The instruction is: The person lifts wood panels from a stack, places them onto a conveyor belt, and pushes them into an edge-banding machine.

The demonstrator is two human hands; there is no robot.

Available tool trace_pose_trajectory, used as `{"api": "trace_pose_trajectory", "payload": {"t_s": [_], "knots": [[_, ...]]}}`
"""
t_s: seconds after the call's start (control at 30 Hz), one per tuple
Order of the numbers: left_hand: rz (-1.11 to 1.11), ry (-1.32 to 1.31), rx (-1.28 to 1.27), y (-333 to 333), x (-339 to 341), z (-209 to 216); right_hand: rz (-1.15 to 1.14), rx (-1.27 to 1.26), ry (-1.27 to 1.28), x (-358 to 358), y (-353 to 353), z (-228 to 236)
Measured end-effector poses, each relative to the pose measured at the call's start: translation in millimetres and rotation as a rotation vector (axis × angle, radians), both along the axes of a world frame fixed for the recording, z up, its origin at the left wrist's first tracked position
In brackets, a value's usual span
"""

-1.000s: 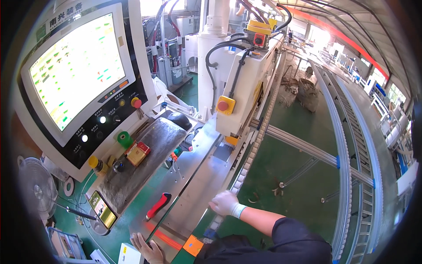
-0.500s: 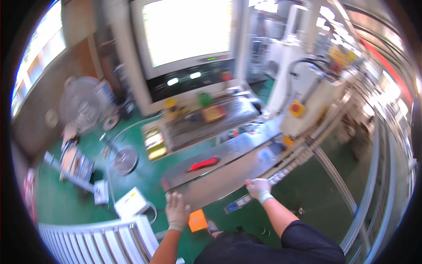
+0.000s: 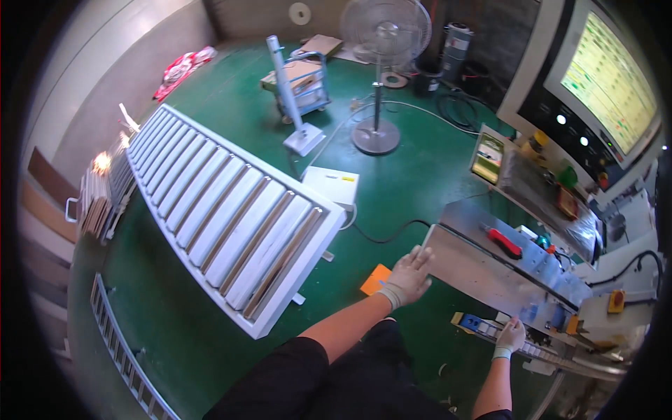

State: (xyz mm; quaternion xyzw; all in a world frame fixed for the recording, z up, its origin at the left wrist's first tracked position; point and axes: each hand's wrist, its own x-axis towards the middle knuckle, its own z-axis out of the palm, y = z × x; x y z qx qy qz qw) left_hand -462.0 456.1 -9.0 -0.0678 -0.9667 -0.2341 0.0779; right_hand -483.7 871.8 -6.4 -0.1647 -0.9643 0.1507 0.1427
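Note:
A long flat brownish panel [image 3: 467, 269] lies on the machine bed at the right, its left end toward me. My left hand [image 3: 410, 275], in a pale glove, is beside that end with its fingers stretched out. Farther right, my right hand [image 3: 511, 334], also gloved, has its fingers closed at the panel's near edge; its fingertips are partly hidden. Just below this edge runs a narrow guide rail [image 3: 483, 327] with a blue end. A red-handled tool [image 3: 505, 243] rests on the grey metal strip behind the panel.
A white-framed roller conveyor [image 3: 241, 231] stretches across the left. An orange block [image 3: 376, 279] sits on the green floor near my left hand. Beyond are a white box [image 3: 331, 187], a pedestal fan [image 3: 378, 133], a trolley [image 3: 308, 87] and a lit screen [image 3: 609, 84]. Cables cross the floor.
The view has swung left, bringing the conveyor into full sight and shifting the machine rightward. Both hands stay near the panel, the left at its end and the right at its near edge.

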Motion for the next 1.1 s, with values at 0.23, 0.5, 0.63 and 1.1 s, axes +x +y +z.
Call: {"api": "trace_pose_trajectory", "payload": {"t_s": [0.23, 0.5, 0.63, 1.1], "knots": [[-0.107, -0.176, -0.004, -30, 59, 15, 0.002, -0.081, -0.035, -8, 29, -22], [0.372, -1.304, 0.092, -125, 267, -135, -0.002, -0.015, 0.002, -7, 23, -14], [0.404, -1.306, 0.159, -163, 380, -166, 0.002, -0.007, -0.071, -2, 9, -2], [0.398, -0.866, 0.572, -99, 289, -108, -0.058, 0.057, -0.206, -8, -2, 22]]}}
